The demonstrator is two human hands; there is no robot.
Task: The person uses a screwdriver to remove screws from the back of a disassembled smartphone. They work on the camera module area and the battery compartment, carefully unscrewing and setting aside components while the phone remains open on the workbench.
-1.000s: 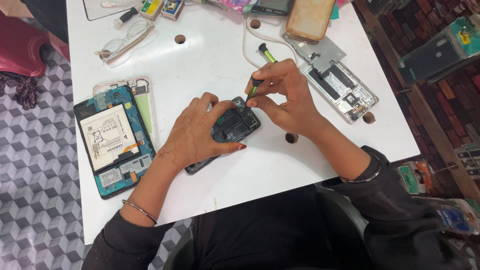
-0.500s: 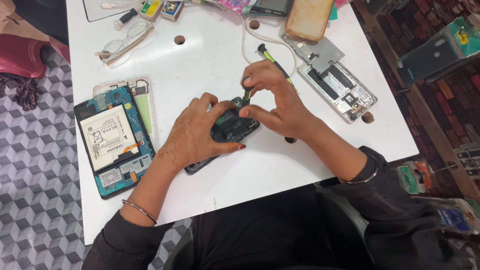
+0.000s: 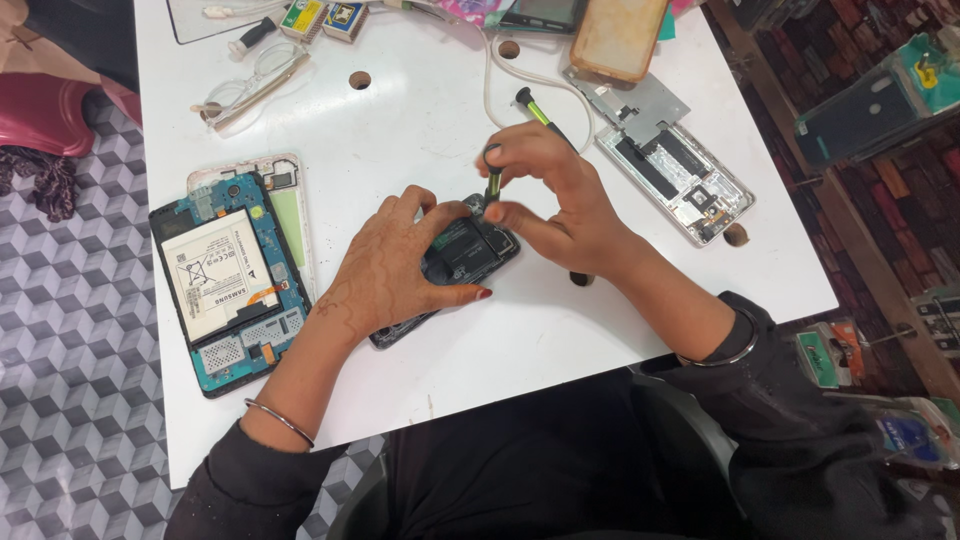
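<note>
With the left hand (image 3: 395,268) pressing the opened phone (image 3: 462,252) flat and the right hand (image 3: 545,195) pinched on a small screwdriver (image 3: 493,185), the tip risked slipping and gouging the board.

Your one camera sits on your head and looks steeply down over the white table (image 3: 430,130), close enough that your forearms enter from the bottom edge and your left hand (image 3: 395,270) and right hand (image 3: 550,195) fall near the middle of the frame. The table runs slightly tilted across the view, with patterned floor (image 3: 70,330) showing at left and cluttered shelves (image 3: 880,120) at right.
</note>
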